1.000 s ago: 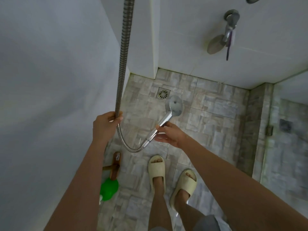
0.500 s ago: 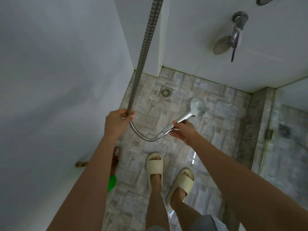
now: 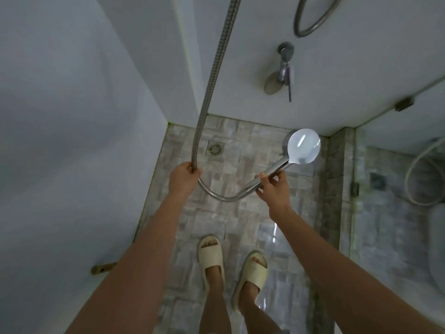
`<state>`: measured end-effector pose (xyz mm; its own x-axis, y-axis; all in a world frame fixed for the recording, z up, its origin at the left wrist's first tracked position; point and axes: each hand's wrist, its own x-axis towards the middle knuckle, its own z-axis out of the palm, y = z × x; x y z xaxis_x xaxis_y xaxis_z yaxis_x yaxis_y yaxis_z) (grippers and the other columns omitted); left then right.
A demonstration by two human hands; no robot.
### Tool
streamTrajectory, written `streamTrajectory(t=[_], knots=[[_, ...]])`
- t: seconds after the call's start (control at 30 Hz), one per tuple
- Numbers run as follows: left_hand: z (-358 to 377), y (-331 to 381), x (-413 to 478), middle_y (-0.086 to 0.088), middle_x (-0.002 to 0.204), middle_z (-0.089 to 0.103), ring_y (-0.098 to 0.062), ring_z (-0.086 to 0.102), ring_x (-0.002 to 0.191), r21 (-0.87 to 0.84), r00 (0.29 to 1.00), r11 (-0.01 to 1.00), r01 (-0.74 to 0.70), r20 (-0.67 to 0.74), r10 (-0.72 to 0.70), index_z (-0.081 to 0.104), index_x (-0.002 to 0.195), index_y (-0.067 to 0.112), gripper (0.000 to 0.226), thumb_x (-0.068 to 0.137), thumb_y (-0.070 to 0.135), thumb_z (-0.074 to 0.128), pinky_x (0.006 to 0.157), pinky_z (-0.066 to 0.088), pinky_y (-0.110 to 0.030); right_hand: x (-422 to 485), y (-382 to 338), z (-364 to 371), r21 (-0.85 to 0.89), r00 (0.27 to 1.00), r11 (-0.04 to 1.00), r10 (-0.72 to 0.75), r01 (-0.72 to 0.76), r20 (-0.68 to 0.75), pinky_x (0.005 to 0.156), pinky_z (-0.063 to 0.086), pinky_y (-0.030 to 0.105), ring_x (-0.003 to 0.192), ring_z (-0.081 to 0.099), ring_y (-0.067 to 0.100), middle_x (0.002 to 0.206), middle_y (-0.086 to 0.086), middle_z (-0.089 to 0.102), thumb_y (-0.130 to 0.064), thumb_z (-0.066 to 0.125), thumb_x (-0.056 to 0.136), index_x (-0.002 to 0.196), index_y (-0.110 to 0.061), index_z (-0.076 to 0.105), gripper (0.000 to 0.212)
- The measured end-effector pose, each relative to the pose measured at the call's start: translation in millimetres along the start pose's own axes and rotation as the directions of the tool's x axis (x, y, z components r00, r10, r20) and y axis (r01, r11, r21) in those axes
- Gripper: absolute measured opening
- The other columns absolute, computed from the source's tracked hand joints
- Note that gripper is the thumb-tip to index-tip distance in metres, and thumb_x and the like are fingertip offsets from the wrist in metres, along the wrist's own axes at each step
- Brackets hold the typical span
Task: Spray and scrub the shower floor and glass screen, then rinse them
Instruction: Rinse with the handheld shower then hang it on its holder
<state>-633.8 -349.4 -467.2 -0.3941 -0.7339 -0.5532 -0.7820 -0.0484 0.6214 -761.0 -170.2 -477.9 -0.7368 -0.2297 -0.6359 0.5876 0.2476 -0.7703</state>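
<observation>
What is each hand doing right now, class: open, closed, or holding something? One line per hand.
Left hand: closed round the shower hose.
Right hand: gripping the shower head by its handle.

Bathroom shower stall. The floor (image 3: 243, 213) is laid in stone-patterned tiles, with a square metal drain (image 3: 216, 148) near the far left corner. Plain white walls (image 3: 72, 116) rise on the left and ahead. A ribbed metal hose (image 3: 212, 80) hangs from above and ends in a round chrome shower head (image 3: 304, 146). A tap (image 3: 285, 61) is fixed to the far wall, below a second hose loop (image 3: 301, 34). A glass screen (image 3: 395, 237) on metal hinges (image 3: 405, 104) closes the right side. Cream slippers (image 3: 212, 256) stand on the glossy tiles.
</observation>
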Motion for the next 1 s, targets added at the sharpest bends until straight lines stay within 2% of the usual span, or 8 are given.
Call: streamTrajectory(t=[0.1, 0.17, 0.33, 0.47, 0.57, 0.67, 0.8, 1.0], knots=[[-3, 42, -16, -0.017, 0.132, 0.061, -0.028, 0.054, 0.127, -0.036, 0.999, 0.998, 0.047, -0.005, -0.047, 0.039, 0.147, -0.002, 0.059, 0.098, 0.024, 0.058, 0.096, 0.04, -0.026, -20, -32, -15, 0.034, 0.999, 0.999, -0.025, 0.024, 0.027, 0.076, 0.057, 0.032, 0.098, 0.066, 0.026, 0.106, 0.014, 0.065, -0.013, 0.057, 0.096, 0.102, -0.014, 0.047, 0.011], [-10, 75, -30, -0.016, 0.133, 0.061, -0.029, 0.053, 0.129, -0.035, 1.0, 0.999, 0.023, -0.011, -0.023, 0.038, 0.148, -0.001, 0.059, 0.098, 0.024, 0.058, 0.1, 0.039, -0.027, -35, -57, -23, 0.059, 0.999, 0.997, -0.042, 0.04, 0.024, 0.077, 0.057, 0.033, 0.099, 0.066, 0.026, 0.107, 0.014, 0.066, -0.015, 0.058, 0.095, 0.099, -0.018, 0.05, 0.01], [-40, 172, -68, -0.013, 0.122, 0.069, -0.026, 0.065, 0.108, -0.059, 0.988, 0.987, -0.15, 0.013, 0.151, 0.063, 0.127, 0.006, 0.035, 0.096, 0.021, 0.058, 0.085, 0.047, -0.026, -82, -139, -37, 0.093, 0.991, 0.987, -0.133, 0.131, 0.015, 0.071, 0.055, 0.03, 0.091, 0.067, 0.022, 0.102, 0.012, 0.067, -0.015, 0.06, 0.094, 0.097, -0.023, 0.052, 0.012], [-65, 245, -91, 0.0, 0.114, 0.069, -0.018, 0.066, 0.105, -0.156, 0.966, 0.958, -0.242, 0.054, 0.253, 0.066, 0.124, 0.01, 0.032, 0.095, 0.022, 0.06, 0.101, 0.049, -0.031, -112, -203, -47, 0.078, 0.976, 0.973, -0.219, 0.219, -0.01, 0.07, 0.055, 0.033, 0.084, 0.067, 0.019, 0.094, 0.011, 0.069, -0.012, 0.059, 0.094, 0.1, -0.02, 0.053, 0.012], [-80, 302, -104, -0.005, 0.1, 0.073, -0.025, 0.072, 0.097, -0.256, 0.94, 0.914, -0.314, 0.055, 0.338, 0.07, 0.107, 0.015, 0.017, 0.093, 0.019, 0.061, 0.096, 0.054, -0.041, -135, -254, -55, 0.046, 0.949, 0.948, -0.312, 0.314, -0.045, 0.066, 0.051, 0.034, 0.076, 0.062, 0.018, 0.088, 0.009, 0.066, -0.009, 0.059, 0.093, 0.088, -0.023, 0.051, 0.017], [-95, 367, -127, -0.01, 0.104, 0.075, -0.024, 0.072, 0.095, -0.357, 0.893, 0.845, -0.398, 0.057, 0.445, 0.07, 0.101, 0.016, 0.012, 0.094, 0.02, 0.061, 0.093, 0.055, -0.039, -159, -309, -70, 0.05, 0.915, 0.915, -0.397, 0.401, -0.068, 0.066, 0.049, 0.036, 0.076, 0.063, 0.022, 0.086, 0.01, 0.067, -0.01, 0.059, 0.093, 0.085, -0.02, 0.048, 0.017], [-101, 434, -144, -0.008, 0.106, 0.074, -0.016, 0.071, 0.081, -0.44, 0.856, 0.788, -0.43, 0.077, 0.511, 0.069, 0.108, 0.01, 0.019, 0.096, 0.021, 0.06, 0.072, 0.053, -0.022, -177, -363, -88, 0.004, 0.879, 0.881, -0.471, 0.472, -0.073, 0.072, 0.055, 0.042, 0.085, 0.068, 0.022, 0.088, 0.007, 0.071, -0.014, 0.059, 0.094, 0.089, -0.016, 0.05, 0.011], [-104, 535, -150, -0.002, 0.086, 0.063, -0.022, 0.067, 0.079, -0.614, 0.896, 0.746, -0.256, 0.139, 0.422, 0.061, 0.08, 0.016, 0.022, 0.098, 0.029, 0.057, 0.076, 0.053, -0.031, -194, -450, -120, -0.017, 0.817, 0.817, -0.576, 0.576, -0.032, 0.075, 0.057, 0.042, 0.084, 0.069, 0.012, 0.09, 0.01, 0.071, -0.017, 0.058, 0.095, 0.102, -0.003, 0.051, 0.017]])
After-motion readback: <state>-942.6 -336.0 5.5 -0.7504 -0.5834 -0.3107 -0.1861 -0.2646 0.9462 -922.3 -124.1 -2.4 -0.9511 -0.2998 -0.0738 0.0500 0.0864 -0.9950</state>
